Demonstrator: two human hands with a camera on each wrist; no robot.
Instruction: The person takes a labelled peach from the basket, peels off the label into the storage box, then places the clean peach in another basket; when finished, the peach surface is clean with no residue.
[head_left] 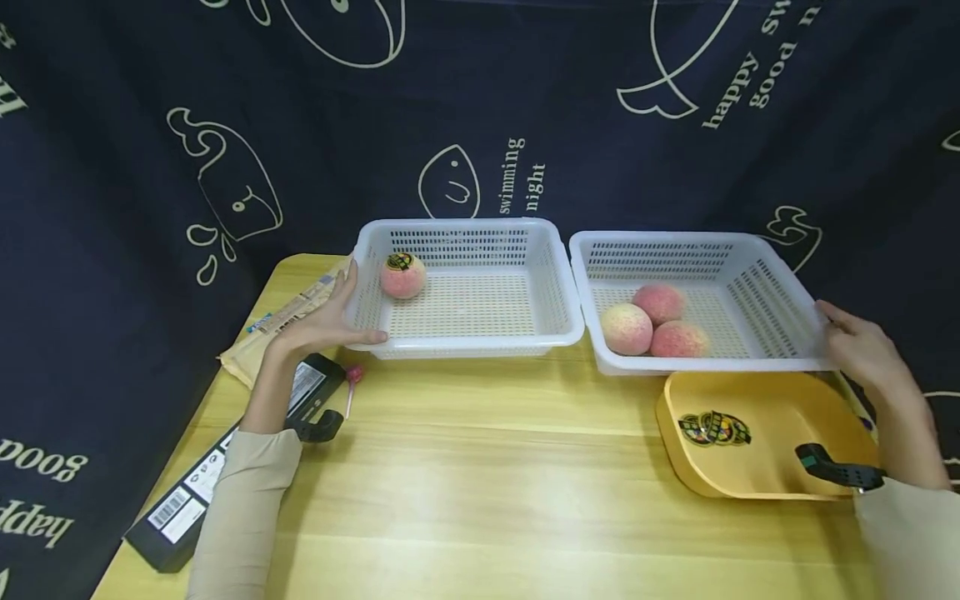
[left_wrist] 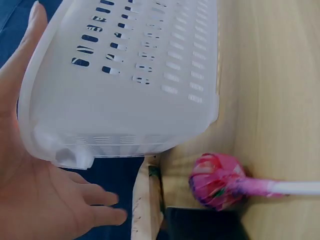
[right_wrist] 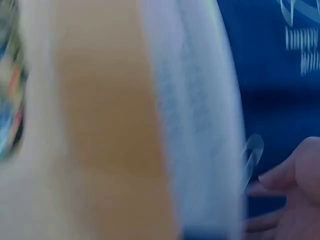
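Note:
My left hand [head_left: 318, 321] touches the left end of a white perforated basket [head_left: 483, 342], its thumb along the front rim. In the left wrist view, the left fingers extend loosely beside that basket. One peach [head_left: 405, 282] with a dark round sticker [head_left: 400, 261] sits inside at the left. At the right end of a second white basket [head_left: 720, 365] is my right hand [head_left: 862, 346], its extended fingers against the rim. Several peaches share this basket's left part, including a paler peach [head_left: 626, 328]. The right wrist view is blurred.
A yellow bin [head_left: 772, 487] with round stickers [head_left: 714, 428] inside stands before the right basket. Below my left forearm lies a long dark box [head_left: 176, 521]. Near it are a pink lollipop [head_left: 354, 375] and a beige packet [head_left: 251, 354]. Dark printed cloth [head_left: 322, 150] hangs behind.

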